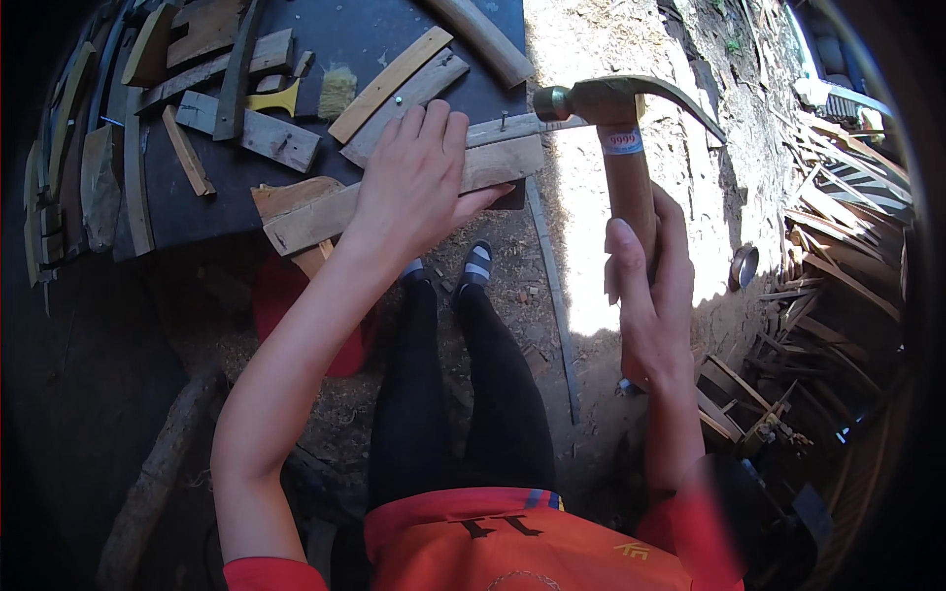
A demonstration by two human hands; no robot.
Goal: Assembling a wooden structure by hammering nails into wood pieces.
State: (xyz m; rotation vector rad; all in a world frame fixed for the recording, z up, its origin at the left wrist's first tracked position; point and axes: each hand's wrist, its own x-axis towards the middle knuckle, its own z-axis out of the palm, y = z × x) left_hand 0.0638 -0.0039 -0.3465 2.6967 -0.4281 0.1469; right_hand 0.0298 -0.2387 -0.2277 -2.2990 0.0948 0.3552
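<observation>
My right hand (652, 305) is wrapped round the wooden handle of a claw hammer (629, 182), held upright to the right of the table. The hammer's head is at the top, its curved claw pointing right and its round face left. My left hand (414, 177) grips a pale wooden strip (507, 163) at the table's near edge, fingers over the top and thumb along the near side. Behind this strip lies a thinner wooden strip (483, 133), where a nail (504, 120) stands up. Part of both strips is hidden under my left hand.
On the dark table (379, 25) lie several wood offcuts (256, 133), a yellow-handled brush (335, 94) and a thick round-edged piece (483, 39). A red object (345, 355) stands beneath the table. Heaped wood scraps (847, 227) lie on the ground at the right.
</observation>
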